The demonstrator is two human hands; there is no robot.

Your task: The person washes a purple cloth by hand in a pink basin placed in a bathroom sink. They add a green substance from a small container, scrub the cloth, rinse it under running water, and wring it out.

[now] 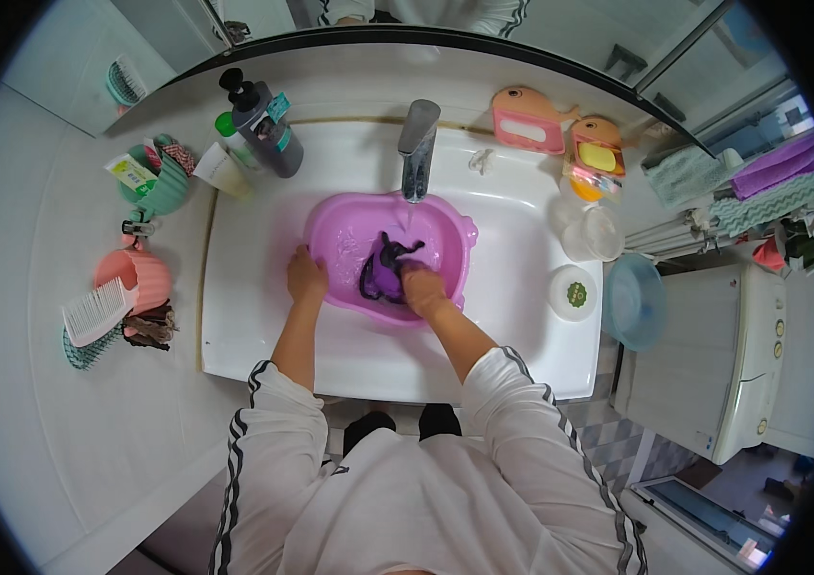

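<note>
A pink plastic basin [466, 248] stands in the white washbasin under the chrome faucet [418, 147], from which a thin stream of water runs into it. My left hand [307, 276] grips the basin's left rim. Inside, at the basin's right side, my right hand [421, 286] holds a wet purple cloth item with black straps or trim [385, 272]. Its exact kind is not clear, and my right fingertips are partly hidden and blurred. Shallow water with some bubbles covers the basin floor around the cloth.
A dark pump bottle [274, 136] and a pale tube [223, 171] stand at the back left. Fish-shaped soap holders [527, 118], clear plastic cups [590, 231] and a round white lidded container [572, 293] line the right. Beyond the edge are a blue basin [634, 302] and a washing machine [694, 359].
</note>
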